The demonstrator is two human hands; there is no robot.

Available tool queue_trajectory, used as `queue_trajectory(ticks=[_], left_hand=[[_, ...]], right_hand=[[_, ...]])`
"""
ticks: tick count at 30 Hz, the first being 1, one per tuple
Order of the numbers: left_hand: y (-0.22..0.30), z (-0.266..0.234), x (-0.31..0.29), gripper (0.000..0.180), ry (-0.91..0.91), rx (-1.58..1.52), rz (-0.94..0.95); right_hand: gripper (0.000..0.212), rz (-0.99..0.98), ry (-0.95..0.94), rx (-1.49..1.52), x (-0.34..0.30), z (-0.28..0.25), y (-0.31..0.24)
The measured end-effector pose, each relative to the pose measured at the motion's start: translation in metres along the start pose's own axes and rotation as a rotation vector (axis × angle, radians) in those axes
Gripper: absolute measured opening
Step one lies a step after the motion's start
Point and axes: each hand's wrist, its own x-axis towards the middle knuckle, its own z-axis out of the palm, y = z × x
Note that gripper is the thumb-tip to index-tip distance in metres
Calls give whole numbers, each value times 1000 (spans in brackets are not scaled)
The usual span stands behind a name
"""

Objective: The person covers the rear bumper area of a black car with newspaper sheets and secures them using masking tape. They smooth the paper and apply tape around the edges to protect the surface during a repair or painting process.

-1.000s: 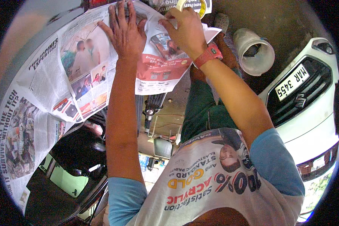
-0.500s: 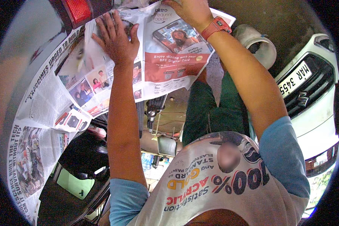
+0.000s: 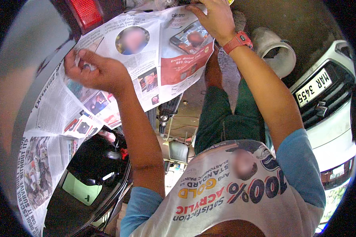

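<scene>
A spread of newspaper point(image 3: 138, 65) lies against the rear of a grey car body point(image 3: 31, 51), beside its red tail light point(image 3: 86, 15). My left hand point(image 3: 97, 73) is over the sheet's left part, near the seam with another newspaper sheet point(image 3: 39, 170) that hangs down the side. Its fingers are curled together, and what they pinch, if anything, is hidden. My right hand point(image 3: 215, 21) grips the spread's upper right edge, thumb on the printed face. A red watch point(image 3: 238, 41) is on that wrist. Above this hand shows a sliver of something yellow point(image 3: 230, 2).
A round whitish bucket-like container point(image 3: 279, 55) lies on its side on the floor to the right. Beyond it stands a white car point(image 3: 324, 126), front toward me. Below the paper at left is a glossy black rounded surface point(image 3: 93, 158). My legs in dark green trousers point(image 3: 213, 118) are below.
My left hand has lifted off the flat sheet and moved left, its fingers now curled. The right hand has shifted right and down with the paper's edge, uncovering a round printed portrait.
</scene>
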Motion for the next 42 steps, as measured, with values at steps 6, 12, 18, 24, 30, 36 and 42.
queue_trajectory(ticks=[6,12,18,24,30,36,42], left_hand=[[38,20,-69,55,-230,169,264],[66,92,-46,49,-653,388,852],[67,120,9,65,-953,487,982],[52,123,10,39,-907,575,1094],[39,130,7,32,-912,531,1052],[56,126,8,35,-923,540,1069],[76,146,10,22,-869,613,1032]], right_hand=[[23,19,-22,-6,2,-3,11],[24,-10,23,-53,9,9,22],[21,-55,96,-131,-3,6,29],[20,-29,111,-113,25,29,31],[24,27,63,73,43,39,39],[29,20,-54,168,63,25,61],[20,32,-113,225,77,25,65]])
